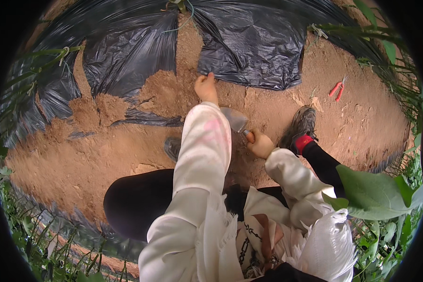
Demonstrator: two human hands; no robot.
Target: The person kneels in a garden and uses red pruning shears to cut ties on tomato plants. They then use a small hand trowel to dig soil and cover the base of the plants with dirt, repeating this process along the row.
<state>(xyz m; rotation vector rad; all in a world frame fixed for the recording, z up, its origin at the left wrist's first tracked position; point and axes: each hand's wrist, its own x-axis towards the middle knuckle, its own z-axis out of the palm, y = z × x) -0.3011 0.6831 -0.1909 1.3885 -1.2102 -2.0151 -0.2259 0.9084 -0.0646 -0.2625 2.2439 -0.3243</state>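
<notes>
My left hand (206, 88) reaches forward to the near left corner of a black plastic mulch film (257, 53), its fingers pinched at the film's edge. My right hand (261, 143) is closed around the wooden handle of a trowel (234, 119). The trowel's broad metal blade points up and left, just above the soil and partly behind my left sleeve. Left of my left hand, loose soil (162, 90) lies heaped on the edge of another film piece (137, 53). A strip of bare soil runs between the two film pieces up to a plant stem (179, 4).
Red-handled pruning snips (338, 88) lie on the soil at the right, beyond my right shoe (303, 123). My other shoe (172, 148) is left of my left sleeve. A large green leaf (377, 194) hangs close at the lower right. Tied plant stems (49, 53) stand at the left.
</notes>
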